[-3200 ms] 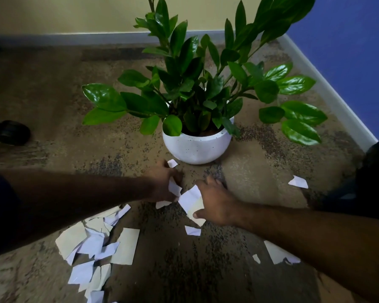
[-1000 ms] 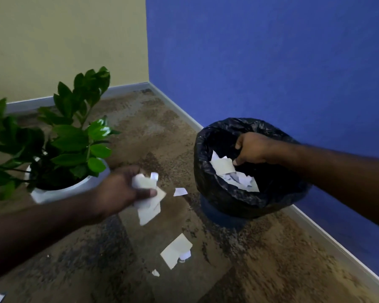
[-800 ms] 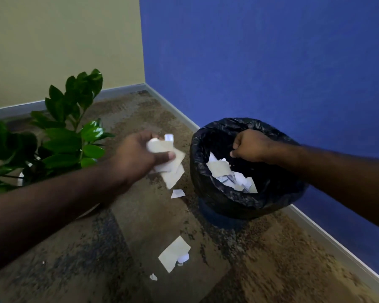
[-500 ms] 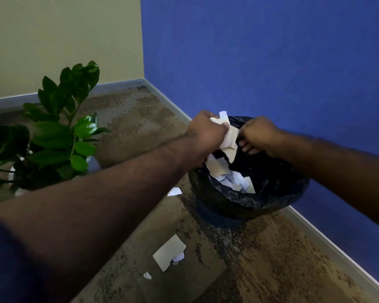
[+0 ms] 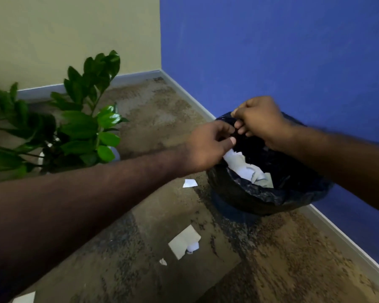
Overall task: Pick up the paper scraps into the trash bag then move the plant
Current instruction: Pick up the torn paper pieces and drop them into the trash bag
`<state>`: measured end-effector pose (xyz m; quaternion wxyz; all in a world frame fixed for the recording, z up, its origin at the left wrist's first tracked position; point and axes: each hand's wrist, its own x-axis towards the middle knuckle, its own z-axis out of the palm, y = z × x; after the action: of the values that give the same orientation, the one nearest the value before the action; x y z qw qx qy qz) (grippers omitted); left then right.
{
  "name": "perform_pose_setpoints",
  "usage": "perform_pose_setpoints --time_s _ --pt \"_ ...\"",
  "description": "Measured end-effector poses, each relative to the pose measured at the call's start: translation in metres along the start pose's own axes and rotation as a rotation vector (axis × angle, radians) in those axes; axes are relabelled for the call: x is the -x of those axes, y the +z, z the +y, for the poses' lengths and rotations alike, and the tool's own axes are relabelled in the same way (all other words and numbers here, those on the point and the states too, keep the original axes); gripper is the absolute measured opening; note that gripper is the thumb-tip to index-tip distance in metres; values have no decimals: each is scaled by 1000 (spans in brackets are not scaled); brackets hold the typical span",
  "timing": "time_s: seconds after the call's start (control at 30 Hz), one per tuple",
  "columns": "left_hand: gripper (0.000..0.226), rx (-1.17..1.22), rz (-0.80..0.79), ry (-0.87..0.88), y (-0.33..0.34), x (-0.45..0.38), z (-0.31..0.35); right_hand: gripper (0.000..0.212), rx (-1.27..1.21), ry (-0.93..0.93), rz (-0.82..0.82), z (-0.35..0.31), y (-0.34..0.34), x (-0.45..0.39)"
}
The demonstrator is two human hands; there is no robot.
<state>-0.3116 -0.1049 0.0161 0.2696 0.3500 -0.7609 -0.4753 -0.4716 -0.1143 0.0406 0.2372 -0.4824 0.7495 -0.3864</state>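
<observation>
Leftmost, the glossy green-leaved plant (image 5: 79, 130) stands in its round white ceramic pot (image 5: 115, 153) on the mottled brown carpet (image 5: 282, 259), well apart from my hands. Nearer centre, loose white paper scraps lie on the floor: a small torn piece (image 5: 189, 183) just beside the bin, a larger cream sheet (image 5: 184, 241) with a crumpled bit (image 5: 193, 247) against it, a tiny fragment (image 5: 163, 261) below, and one corner (image 5: 24, 298) at the bottom edge. My left hand (image 5: 208, 147) hovers over the near-left rim of the black plastic trash bag (image 5: 260, 195), fingers loosely curled and holding nothing that I can see. My right hand (image 5: 258, 121) is at the far rim, fingers bent in a pinch; whether they grip the bag's edge or a scrap, I cannot tell. Discarded white paper (image 5: 247, 169) rests inside the bag, directly beneath the left hand. The remaining scraps lie below and left of both hands, toward me; the left hand is judged nearer to them, so the next reach probably falls to it.
</observation>
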Motion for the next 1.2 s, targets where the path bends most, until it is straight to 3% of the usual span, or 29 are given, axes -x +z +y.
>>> perform_pose_setpoints --time_s 0.17,0.3,0.37,0.47,0.57,0.63,0.83,0.93,1.0,1.1,1.2 --pt "22 -251 -23 58 -40 73 -33 17 218 -363 -54 -16 23 28" --pt "23 -428 -204 -200 -83 145 -73 16 279 -598 -161 -28 44 66" --pt "30 -571 -211 -307 -104 178 -99 16 276 -671 -249 -30 59 81" --pt "46 -565 -190 -471 -125 216 -139 14 259 -680 -401 -23 80 99" --pt "31 -631 -236 -598 -148 252 -169 13 297 -662 -557 -18 110 112" --pt "37 -723 -282 -618 -164 270 -187 13 339 -661 -642 -14 131 118" --pt "109 -954 -272 -826 -218 303 -222 9 393 -681 -841 -14 183 133" --pt "154 -875 -327 -1037 -238 319 -231 8 395 -662 -899 -16 198 135" --pt "167 -724 -235 -1207 -242 331 -235 8 392 -637 -916 -16 206 134" --pt "160 -591 -9 -1352 -227 347 -247 9 403 -590 -949 -14 214 133" --pt "128 -588 97 -1338 -204 349 -260 8 417 -553 -962 -9 221 132"
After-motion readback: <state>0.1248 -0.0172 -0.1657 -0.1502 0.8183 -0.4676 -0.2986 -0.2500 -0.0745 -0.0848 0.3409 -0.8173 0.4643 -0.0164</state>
